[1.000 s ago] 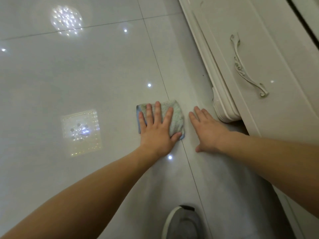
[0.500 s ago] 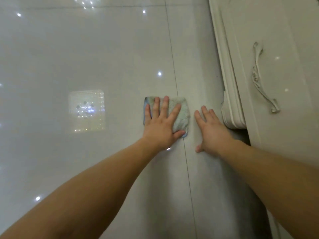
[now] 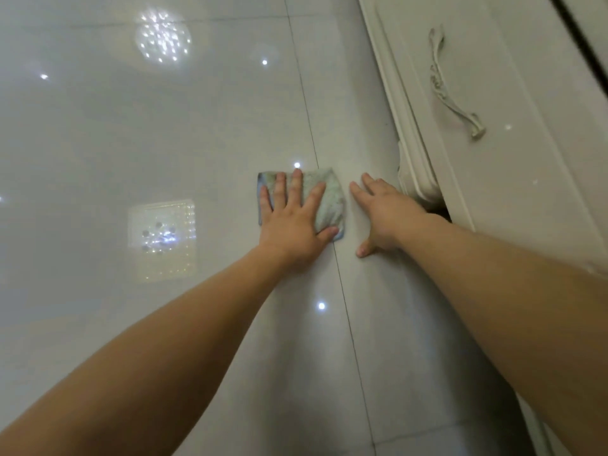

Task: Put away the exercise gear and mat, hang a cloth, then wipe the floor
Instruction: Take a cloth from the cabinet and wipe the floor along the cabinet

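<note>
A glossy white tiled floor (image 3: 164,126) (ceiling lights mirrored in it) meets a cream moulded cabinet (image 3: 526,192) on the right. The left hand (image 3: 292,222) presses, fingers spread, on a small folded pale-green terry cloth (image 3: 332,199) lying across a grout line. The right hand (image 3: 385,212) lies flat on tile just beside it. The cabinet bears an ornate curved handle (image 3: 450,103).

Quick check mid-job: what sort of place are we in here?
Probably a room in a home: glossy pale floor tiles showing reflected ceiling lights, and a cream cabinet with an ornate handle. Which room, I cannot tell.
</note>
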The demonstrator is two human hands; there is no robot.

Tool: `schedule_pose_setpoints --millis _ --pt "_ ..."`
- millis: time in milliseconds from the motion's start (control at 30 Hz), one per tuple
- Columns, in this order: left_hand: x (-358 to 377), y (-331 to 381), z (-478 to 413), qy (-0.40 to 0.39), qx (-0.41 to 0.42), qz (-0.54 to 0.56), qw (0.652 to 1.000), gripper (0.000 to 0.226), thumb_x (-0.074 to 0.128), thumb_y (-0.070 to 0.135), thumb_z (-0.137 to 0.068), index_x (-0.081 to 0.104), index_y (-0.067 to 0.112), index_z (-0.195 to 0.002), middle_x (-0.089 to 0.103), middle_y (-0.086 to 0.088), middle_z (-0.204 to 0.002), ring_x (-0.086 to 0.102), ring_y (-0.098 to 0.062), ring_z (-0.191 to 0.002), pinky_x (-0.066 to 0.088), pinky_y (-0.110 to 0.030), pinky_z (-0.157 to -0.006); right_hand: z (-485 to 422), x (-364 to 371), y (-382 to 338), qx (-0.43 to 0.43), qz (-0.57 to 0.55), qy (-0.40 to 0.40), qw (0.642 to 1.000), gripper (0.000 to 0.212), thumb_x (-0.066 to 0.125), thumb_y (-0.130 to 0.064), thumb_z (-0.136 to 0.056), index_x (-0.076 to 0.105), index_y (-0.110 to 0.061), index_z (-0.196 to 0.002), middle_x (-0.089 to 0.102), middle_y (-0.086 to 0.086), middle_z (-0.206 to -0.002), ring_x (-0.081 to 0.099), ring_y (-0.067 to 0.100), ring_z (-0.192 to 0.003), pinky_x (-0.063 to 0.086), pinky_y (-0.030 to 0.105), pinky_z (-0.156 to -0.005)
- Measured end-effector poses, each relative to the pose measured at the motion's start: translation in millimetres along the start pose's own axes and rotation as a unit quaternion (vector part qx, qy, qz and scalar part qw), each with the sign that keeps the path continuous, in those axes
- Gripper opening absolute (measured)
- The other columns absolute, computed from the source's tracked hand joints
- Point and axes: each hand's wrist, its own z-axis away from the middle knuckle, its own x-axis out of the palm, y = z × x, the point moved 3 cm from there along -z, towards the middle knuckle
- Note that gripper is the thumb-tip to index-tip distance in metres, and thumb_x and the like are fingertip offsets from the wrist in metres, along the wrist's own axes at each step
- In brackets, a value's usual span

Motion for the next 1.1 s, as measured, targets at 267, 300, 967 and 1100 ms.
schedule_pose_setpoints --millis 267,300,967,1100 --pt "36 27 103 0.004 0.023 0.001 1.0 0.081 0.038 0.07 -0.083 0.028 0.031 -0.153 0.01 -0.013 -0.165 0.003 -0.04 -0.15 -0.009 -0.057 -0.118 12 5 -4 -0.012 -0.013 0.01 1.0 0.127 0.082 -0.052 -0.068 -0.001 -0.015 -0.156 -0.008 0.007 -0.164 -0.001 0.027 -0.15 0.009 0.034 -0.121" --pt "34 23 101 -0.007 0.032 -0.001 0.999 0.08 0.038 0.07 -0.085 0.024 0.033 -0.154 0.006 -0.012 -0.165 0.0 -0.039 -0.151 -0.011 -0.056 -0.118 12 3 -5 -0.012 -0.01 0.005 1.0 0.127 0.082 -0.051 -0.068 -0.001 -0.015 -0.156 -0.008 0.008 -0.163 -0.001 0.028 -0.15 0.009 0.035 -0.121" --pt "-27 -295 179 -0.005 -0.03 -0.04 0.999 0.084 0.028 0.077 -0.083 0.012 0.039 -0.156 -0.002 -0.003 -0.166 -0.008 -0.027 -0.152 -0.01 -0.048 -0.119 -19 -22 -251 -0.223 0.018 0.027 0.974 0.117 0.071 -0.058 -0.077 -0.003 -0.014 -0.156 -0.005 0.007 -0.164 0.0 0.023 -0.151 0.006 0.029 -0.119" --pt "-36 -351 200 0.001 -0.03 -0.036 0.999 0.083 0.03 0.077 -0.084 0.012 0.039 -0.155 0.0 -0.003 -0.166 -0.005 -0.027 -0.152 -0.005 -0.05 -0.12 -28 -26 -305 -0.252 0.028 0.028 0.967 0.116 0.07 -0.058 -0.077 -0.003 -0.013 -0.156 -0.005 0.008 -0.164 0.0 0.023 -0.151 0.005 0.029 -0.119"
